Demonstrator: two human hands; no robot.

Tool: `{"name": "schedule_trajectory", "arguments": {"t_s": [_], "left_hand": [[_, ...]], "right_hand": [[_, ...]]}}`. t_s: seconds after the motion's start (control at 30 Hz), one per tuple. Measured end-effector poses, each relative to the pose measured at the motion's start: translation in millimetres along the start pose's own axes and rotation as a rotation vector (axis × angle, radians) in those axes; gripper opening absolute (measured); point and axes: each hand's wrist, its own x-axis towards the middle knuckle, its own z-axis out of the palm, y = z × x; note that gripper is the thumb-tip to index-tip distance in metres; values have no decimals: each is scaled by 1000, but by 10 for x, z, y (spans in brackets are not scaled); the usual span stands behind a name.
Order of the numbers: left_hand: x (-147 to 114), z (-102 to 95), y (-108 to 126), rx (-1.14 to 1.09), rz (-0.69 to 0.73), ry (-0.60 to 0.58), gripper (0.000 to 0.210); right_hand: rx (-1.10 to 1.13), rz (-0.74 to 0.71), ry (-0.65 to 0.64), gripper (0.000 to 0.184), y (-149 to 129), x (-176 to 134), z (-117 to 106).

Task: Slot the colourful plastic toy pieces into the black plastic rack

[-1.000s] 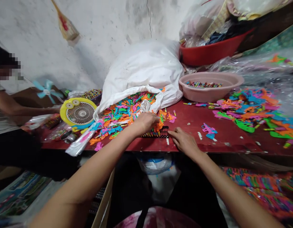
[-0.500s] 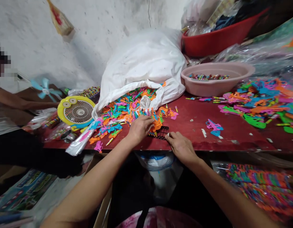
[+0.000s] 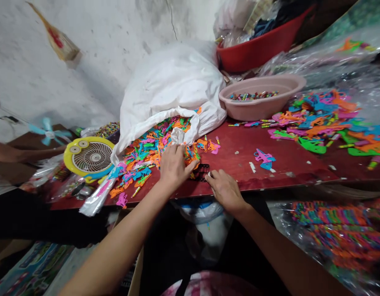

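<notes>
My left hand (image 3: 174, 166) reaches over the pile of colourful plastic pieces (image 3: 143, 152), its thumb spread away from the fingers. The fingertips are partly lost against the pile, and I see nothing held. To its right, a small black plastic grid tray (image 3: 204, 169) lies near the table's front edge, with orange pieces (image 3: 193, 154) by its left end. My right hand (image 3: 225, 191) pinches the tray's right end between thumb and fingers. Something small and white (image 3: 209, 174) shows at these fingertips.
The pieces spill from a big white sack (image 3: 171, 82) onto the red table (image 3: 233, 164). A pink basin (image 3: 264, 98) and more plastic pieces (image 3: 325, 123) are to the right. A yellow fan (image 3: 94, 158) stands left, near another person's arm (image 3: 32, 152). Packed bags (image 3: 338, 234) lie low right.
My left hand has moved off the tray's left end, back over the pile, and its thumb has spread out. My right hand stays on the tray. The whole view has shifted a little.
</notes>
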Motion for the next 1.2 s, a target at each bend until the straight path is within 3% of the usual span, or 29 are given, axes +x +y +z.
{"name": "schedule_trajectory", "arguments": {"t_s": [0.1,0.23,0.47,0.73,1.0,1.1,1.2], "left_hand": [[202,68,126,142,-90,-82,61],[340,142,147,235,-118,-161,43],[265,182,28,220,-64,-160,32],[228,222,-240,98,74,-108,34],[192,210,-356,43,142,-90,35],[166,223,-427,9,173,-79,35],[134,223,-493,-10,213,-80,38]], "right_hand": [[12,4,2,33,5,-6,26],[25,7,16,34,17,-20,34],[6,6,42,30,14,-30,54],[0,-58,14,35,15,-68,59],[12,-112,85,37,49,-107,113],[110,-149,130,32,115,-141,132],[358,-176,197,32,277,-235,84]]}}
